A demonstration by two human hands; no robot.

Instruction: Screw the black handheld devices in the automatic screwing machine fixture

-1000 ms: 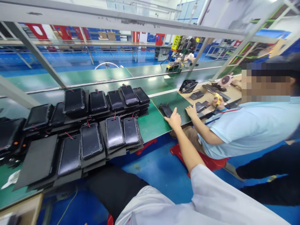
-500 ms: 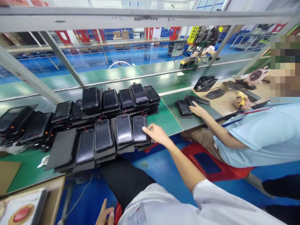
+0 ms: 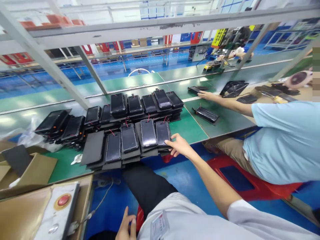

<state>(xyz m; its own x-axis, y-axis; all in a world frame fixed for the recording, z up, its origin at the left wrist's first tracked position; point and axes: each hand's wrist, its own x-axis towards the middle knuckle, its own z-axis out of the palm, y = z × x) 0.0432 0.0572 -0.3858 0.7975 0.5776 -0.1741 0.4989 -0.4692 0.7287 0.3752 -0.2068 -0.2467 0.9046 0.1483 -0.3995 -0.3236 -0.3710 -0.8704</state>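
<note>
Wears white short sleeves (image 3: pixel 246 213) and black trousers (image 3: pixel 147 190).

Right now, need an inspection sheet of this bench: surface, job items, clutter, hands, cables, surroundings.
Surface: green bench mat, bare at the right end.
Job's things: black handheld devices in two rows on dark foam sheets, with red tabs on several.
Clutter: cardboard box, clear plastic bag, white scrap.
Grippers: right hand open, fingertips at the stack edge under the end device; left hand open, low by the lap, empty.
Cables: thin cable by the red-button box.
Surroundings: co-worker on a red stool, reaching across the far belt; grey frame overhead.
</note>
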